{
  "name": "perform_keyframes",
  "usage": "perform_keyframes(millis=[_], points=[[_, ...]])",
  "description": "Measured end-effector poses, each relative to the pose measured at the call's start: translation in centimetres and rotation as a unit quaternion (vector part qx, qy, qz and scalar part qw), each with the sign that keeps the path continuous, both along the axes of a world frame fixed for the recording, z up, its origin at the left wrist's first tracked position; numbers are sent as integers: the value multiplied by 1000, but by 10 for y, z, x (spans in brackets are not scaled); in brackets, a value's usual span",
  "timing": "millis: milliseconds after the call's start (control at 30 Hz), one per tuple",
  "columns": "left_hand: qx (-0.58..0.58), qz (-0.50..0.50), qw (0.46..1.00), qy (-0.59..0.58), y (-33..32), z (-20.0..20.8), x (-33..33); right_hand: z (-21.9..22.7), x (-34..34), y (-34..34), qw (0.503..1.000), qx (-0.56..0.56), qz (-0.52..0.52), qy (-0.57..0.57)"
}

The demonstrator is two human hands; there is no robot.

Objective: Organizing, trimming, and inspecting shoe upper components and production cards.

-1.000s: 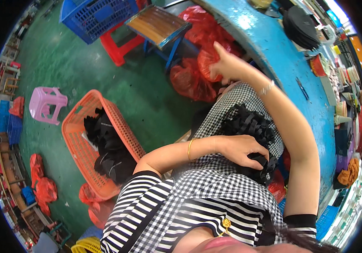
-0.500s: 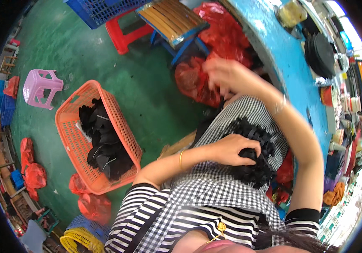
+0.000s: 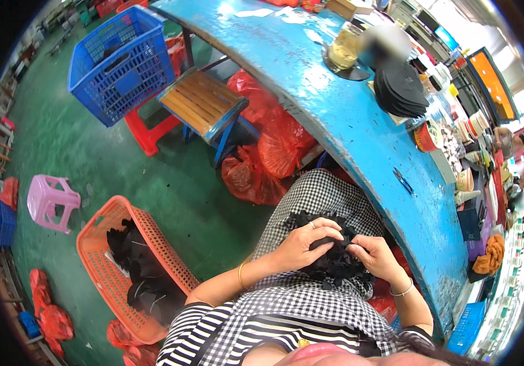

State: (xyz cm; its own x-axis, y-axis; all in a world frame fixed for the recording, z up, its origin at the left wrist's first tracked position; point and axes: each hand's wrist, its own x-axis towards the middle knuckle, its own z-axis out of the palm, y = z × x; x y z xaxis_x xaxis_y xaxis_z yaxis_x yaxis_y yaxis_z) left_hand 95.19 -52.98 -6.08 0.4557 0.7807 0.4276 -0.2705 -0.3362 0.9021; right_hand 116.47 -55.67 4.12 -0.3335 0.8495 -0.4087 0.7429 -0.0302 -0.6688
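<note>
Over my lap, my left hand [image 3: 312, 247] curls its fingers and thumb round a small black piece, which looks like fabric. Close beside it my right hand [image 3: 376, 256] is closed in a pinch at the same piece, thumb against fingers. The piece's exact shape is hidden by my fingers. Beneath both hands lies a loose heap of small black pieces [image 3: 335, 272] with ragged edges, on my black-and-white checked apron [image 3: 298, 299].
At my left stands an orange basket [image 3: 100, 268] holding black pieces. Ahead are a blue crate [image 3: 122, 79], a wooden-slatted stool [image 3: 201, 100] and red bags [image 3: 253, 174]. The blue table [image 3: 317, 91] bears stacked black discs [image 3: 399, 91] and snips [image 3: 403, 181]. A pink stool [image 3: 51, 201] stands farther left.
My right hand has come back from beyond the lap, near the red bags, to meet my left hand at the black piece. The view has shifted, showing more of the table.
</note>
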Motion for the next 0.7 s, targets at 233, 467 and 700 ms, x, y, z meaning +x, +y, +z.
perform_keyframes(millis=[233,467,700], points=[[-40,-85,993,67,2,26,51,12,70,-18,977,53,-78,190],[-25,-124,987,100,-3,56,124,13,161,-75,866,81,-319,376],[139,-129,965,181,-24,63,159,22,225,-145,755,233,-388,474]])
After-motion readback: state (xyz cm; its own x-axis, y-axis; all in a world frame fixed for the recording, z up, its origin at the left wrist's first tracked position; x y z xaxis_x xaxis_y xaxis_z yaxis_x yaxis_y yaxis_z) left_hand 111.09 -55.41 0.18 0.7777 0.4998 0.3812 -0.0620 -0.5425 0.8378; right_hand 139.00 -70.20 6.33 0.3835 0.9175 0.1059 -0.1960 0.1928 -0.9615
